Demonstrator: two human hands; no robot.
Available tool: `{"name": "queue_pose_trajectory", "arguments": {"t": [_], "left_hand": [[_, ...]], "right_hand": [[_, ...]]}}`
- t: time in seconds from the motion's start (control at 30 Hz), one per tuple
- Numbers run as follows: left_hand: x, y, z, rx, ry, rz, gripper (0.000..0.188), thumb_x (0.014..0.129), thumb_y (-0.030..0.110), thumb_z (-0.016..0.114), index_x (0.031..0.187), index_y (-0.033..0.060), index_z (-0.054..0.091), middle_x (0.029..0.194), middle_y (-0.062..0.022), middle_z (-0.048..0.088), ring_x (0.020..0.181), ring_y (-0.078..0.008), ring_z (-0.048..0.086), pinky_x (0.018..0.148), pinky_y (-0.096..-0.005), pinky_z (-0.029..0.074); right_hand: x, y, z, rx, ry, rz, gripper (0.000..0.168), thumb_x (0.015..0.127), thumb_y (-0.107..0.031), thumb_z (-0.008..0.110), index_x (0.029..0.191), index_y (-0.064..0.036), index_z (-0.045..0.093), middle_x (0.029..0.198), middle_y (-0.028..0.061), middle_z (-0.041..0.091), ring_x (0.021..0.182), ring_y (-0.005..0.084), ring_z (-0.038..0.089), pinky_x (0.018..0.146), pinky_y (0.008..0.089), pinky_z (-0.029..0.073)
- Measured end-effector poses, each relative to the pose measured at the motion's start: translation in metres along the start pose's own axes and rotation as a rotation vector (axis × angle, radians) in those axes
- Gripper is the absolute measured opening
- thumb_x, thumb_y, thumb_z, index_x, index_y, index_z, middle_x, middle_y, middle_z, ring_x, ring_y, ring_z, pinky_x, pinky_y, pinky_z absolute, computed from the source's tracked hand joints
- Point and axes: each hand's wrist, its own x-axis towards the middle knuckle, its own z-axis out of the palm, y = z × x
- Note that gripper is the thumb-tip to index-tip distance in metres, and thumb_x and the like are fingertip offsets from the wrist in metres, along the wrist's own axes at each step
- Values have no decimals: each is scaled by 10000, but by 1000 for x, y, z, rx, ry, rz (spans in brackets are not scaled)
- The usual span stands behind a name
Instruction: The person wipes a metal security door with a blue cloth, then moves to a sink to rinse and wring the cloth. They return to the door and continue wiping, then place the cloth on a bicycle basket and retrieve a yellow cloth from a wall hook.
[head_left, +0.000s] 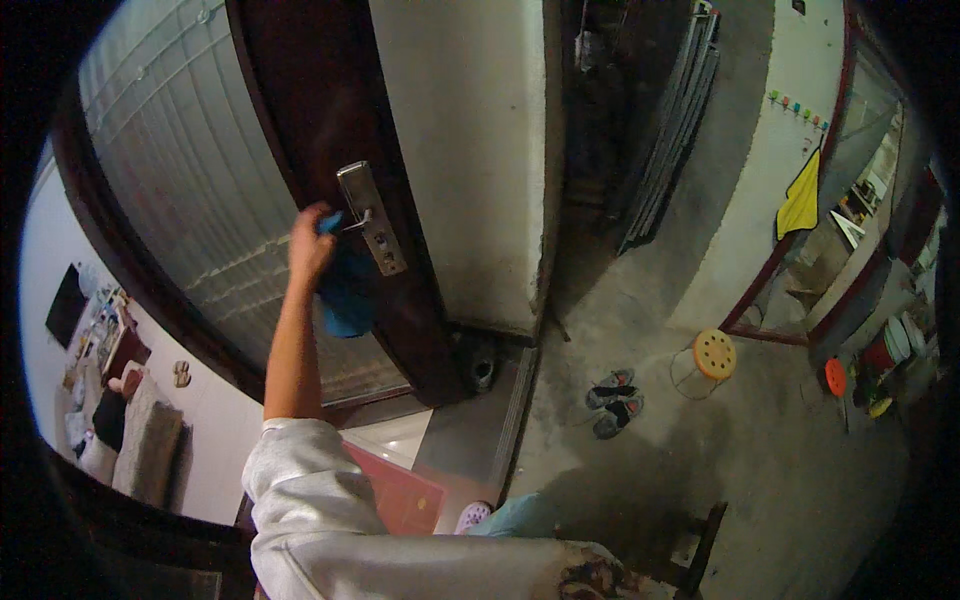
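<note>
A blue cloth (349, 309) hangs from my left hand (309, 247), its upper end bunched between thumb and fingers. That hand is at the free end of a metal lever handle (355, 225); whether the fingers themselves touch the metal is hard to see. The lever sits on a rectangular metal lock plate (373, 217), fixed to a dark brown door (322, 97) with a ribbed glass panel (187, 157). My right hand is out of view.
Beside the red doormat (401, 487) runs the threshold (510, 420). Dark shoes (616, 403) and a round yellow stool (714, 355) stand on the concrete floor. A yellow cloth (799, 201) hangs from wall hooks. Through the doorway, a sofa (146, 442) shows at left.
</note>
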Motion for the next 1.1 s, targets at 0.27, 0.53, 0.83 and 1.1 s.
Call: {"name": "queue_pose_trajectory", "arguments": {"t": [0.27, 0.53, 0.83, 1.1], "left_hand": [[0, 30, -9, 286, 426, 240, 402, 601, -52, 545, 991, 33, 499, 1002, -209, 498, 944, -375, 475, 777, -426, 403], [-124, 61, -24, 185, -155, -95, 338, 643, 122, 552, 973, 52, 527, 901, -142, 553, 878, -345, 507, 738, -388, 420], [-153, 130, -97, 332, -259, -169, 352, 598, 75, 573, 944, 45, 511, 859, -112, 507, 849, -310, 488, 716, -380, 415], [-242, 148, -187, 186, 30, -500, 330, 638, -4, 518, 966, 33, 527, 913, -144, 563, 894, -287, 538, 795, -317, 398]], "right_hand": [[64, -15, 14, 5, -5, -60, 166, 742, -205, 571, 812, -63, 519, 631, 62, 456, 524, 158, 420, 490, 341, 354], [83, -121, 38, -101, -125, -208, 139, 712, -161, 576, 786, -58, 518, 578, 68, 431, 502, 186, 414, 473, 345, 341], [118, -185, 79, -323, -381, -317, 217, 692, -209, 595, 846, -63, 546, 686, 112, 490, 604, 235, 473, 543, 363, 381], [147, -170, 56, -565, -487, -406, 293, 675, -251, 611, 900, -68, 571, 782, 150, 542, 695, 279, 525, 606, 380, 415]]}}
